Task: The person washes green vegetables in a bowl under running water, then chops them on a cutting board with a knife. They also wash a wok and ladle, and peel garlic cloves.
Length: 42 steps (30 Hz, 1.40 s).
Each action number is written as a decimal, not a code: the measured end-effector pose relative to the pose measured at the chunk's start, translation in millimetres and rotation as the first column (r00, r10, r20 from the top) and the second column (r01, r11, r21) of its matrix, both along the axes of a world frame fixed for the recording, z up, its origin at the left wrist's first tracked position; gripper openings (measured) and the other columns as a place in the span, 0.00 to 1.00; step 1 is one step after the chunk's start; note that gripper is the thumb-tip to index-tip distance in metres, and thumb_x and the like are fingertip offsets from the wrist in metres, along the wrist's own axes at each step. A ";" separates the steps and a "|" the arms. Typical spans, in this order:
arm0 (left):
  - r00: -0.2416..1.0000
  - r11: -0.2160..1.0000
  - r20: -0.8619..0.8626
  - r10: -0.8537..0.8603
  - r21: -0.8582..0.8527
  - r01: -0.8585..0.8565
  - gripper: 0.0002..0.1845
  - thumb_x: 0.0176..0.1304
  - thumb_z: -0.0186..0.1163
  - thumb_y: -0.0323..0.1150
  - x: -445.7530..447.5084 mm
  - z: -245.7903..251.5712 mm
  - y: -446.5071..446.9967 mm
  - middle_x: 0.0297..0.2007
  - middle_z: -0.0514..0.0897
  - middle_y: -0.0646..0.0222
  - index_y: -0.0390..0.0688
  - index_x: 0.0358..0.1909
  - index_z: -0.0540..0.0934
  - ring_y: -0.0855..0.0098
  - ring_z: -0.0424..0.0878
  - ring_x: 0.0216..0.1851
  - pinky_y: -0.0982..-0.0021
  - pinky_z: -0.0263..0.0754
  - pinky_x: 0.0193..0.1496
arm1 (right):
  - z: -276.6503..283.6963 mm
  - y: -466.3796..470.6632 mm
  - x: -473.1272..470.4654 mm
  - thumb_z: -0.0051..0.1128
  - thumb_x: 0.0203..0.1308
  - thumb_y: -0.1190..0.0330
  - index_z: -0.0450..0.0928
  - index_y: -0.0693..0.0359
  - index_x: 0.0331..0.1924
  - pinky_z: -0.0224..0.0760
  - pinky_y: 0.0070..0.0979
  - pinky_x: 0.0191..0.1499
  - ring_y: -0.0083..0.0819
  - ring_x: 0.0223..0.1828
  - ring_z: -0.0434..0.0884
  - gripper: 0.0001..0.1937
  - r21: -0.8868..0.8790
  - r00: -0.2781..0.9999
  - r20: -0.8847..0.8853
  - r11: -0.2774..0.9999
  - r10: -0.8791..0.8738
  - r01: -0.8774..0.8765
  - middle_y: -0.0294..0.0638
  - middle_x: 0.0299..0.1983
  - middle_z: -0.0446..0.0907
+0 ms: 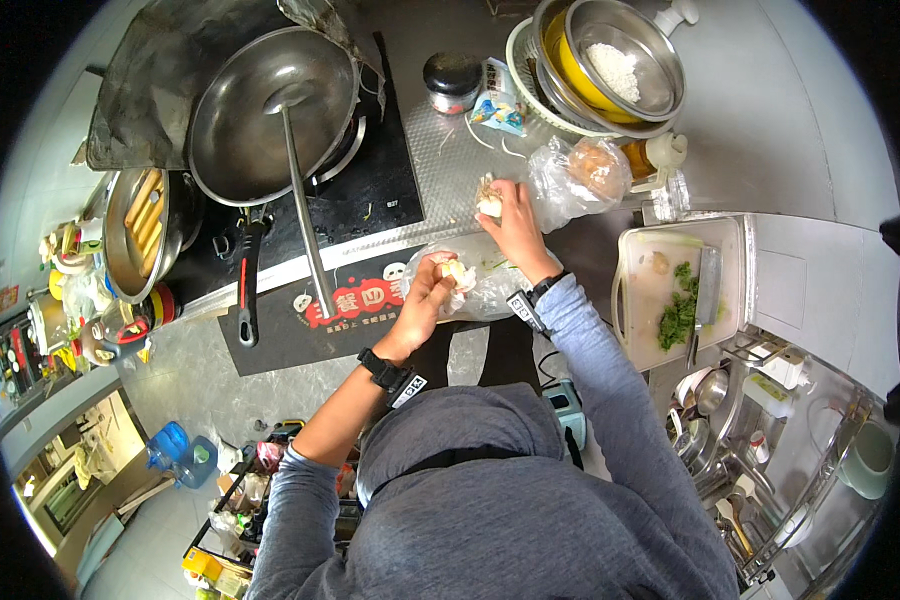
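Observation:
My left hand (425,298) holds pale garlic pieces with papery skin (459,276) above a clear plastic bag (487,300) at the counter's front edge. Farther out, my right hand (515,225) has its fingertips on a garlic bulb (489,201) near the counter's patterned metal surface. Just right of that hand, another clear bag (589,176) wraps something round and brownish. Beyond them stand a black-lidded jar (452,82) and a small printed packet (501,101). Whether the right hand bears the bulb's full weight is hard to tell.
A wok (232,112) with a metal ladle (300,187) sits on the black stove at left, its handle over the edge. At right, a cutting board (637,300) holds chopped greens (675,319) and a cleaver (709,289). Nested bowls (664,45) stand at the back.

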<state>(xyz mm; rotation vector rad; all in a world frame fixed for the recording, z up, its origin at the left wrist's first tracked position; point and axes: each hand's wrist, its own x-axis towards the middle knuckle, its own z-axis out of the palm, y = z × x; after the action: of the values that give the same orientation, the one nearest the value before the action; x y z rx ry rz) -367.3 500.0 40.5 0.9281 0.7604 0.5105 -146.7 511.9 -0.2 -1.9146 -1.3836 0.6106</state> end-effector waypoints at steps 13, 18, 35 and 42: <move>0.978 0.989 -0.208 0.026 0.146 0.005 0.10 0.80 0.49 0.38 5.1 -12.0 1.3 0.37 0.81 0.68 0.41 0.49 0.68 0.79 0.76 0.31 0.77 0.71 0.34 | 35.5 -35.2 -32.6 0.64 0.67 0.65 0.77 0.63 0.48 0.75 0.27 0.36 0.28 0.32 0.79 0.13 -0.062 0.932 -0.363 0.998 -0.015 -0.007 0.37 0.32 0.78; 0.964 0.923 -0.247 0.095 0.384 0.008 0.07 0.80 0.48 0.33 16.1 -6.4 -0.4 0.33 0.80 0.67 0.40 0.46 0.66 0.76 0.80 0.33 0.74 0.74 0.36 | 40.0 -61.0 -54.5 0.60 0.72 0.67 0.74 0.63 0.43 0.66 0.18 0.27 0.16 0.24 0.74 0.09 -0.154 0.596 -0.802 0.978 -0.043 -0.137 0.31 0.31 0.77; 0.984 0.976 -0.159 -0.079 0.187 0.108 0.06 0.79 0.47 0.33 18.5 19.7 12.3 0.32 0.74 0.72 0.41 0.48 0.68 0.82 0.69 0.27 0.77 0.67 0.29 | 51.7 -89.9 -46.0 0.53 0.76 0.67 0.73 0.60 0.52 0.58 0.12 0.27 0.14 0.27 0.68 0.09 -0.159 0.296 -0.945 0.986 -0.140 -0.042 0.29 0.32 0.74; 0.979 0.974 -0.108 -0.172 0.129 0.186 0.08 0.71 0.60 0.26 15.8 29.4 12.3 0.34 0.78 0.75 0.41 0.48 0.73 0.84 0.75 0.26 0.78 0.73 0.29 | 50.9 -97.8 -45.0 0.57 0.73 0.69 0.72 0.61 0.51 0.68 0.16 0.32 0.15 0.32 0.74 0.09 -0.063 0.513 -0.858 0.998 -0.039 -0.030 0.30 0.37 0.76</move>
<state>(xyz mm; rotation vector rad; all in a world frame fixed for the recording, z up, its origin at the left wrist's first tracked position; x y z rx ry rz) -351.5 512.3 69.9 1.1466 0.7263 0.3649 -191.7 414.1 50.7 -1.2803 -0.6743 1.3946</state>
